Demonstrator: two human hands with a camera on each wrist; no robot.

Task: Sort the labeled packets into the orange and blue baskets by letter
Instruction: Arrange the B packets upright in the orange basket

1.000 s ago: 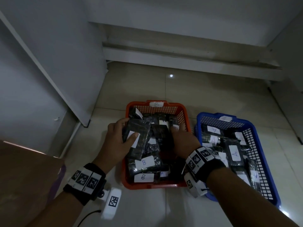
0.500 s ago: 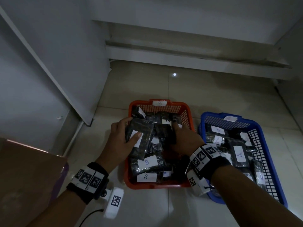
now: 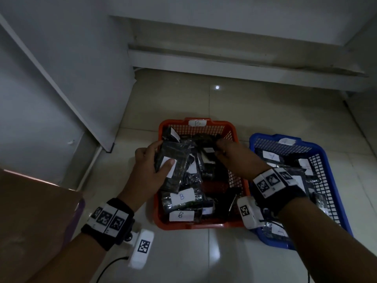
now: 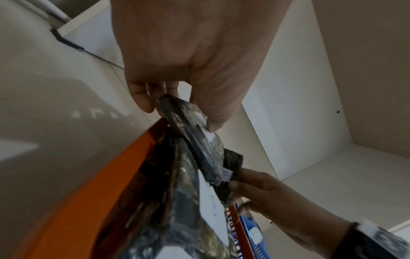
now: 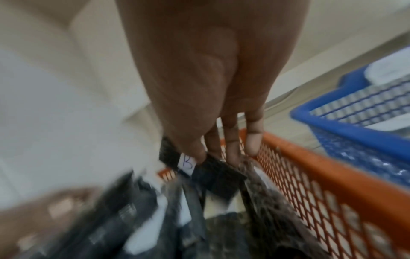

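Over orange basket [image 3: 240,222] — left hand [image 3: 146,172] grips dark white-labelled packet [image 3: 173,166] | right hand [image 3: 236,158] pinches another [image 5: 213,175]

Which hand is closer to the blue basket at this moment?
Right. The right hand is over the orange basket, on the side next to the blue basket. The left hand holds a packet at the orange basket's far side.

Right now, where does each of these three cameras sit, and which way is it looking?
Head: worn on the head, looks down at the orange basket and blue basket; both forearms show.
Left wrist: looks along the left hand, whose grip holds a packet.
Right wrist: looks along the right hand, fingertips on a B-labeled packet.
All three show the orange basket.
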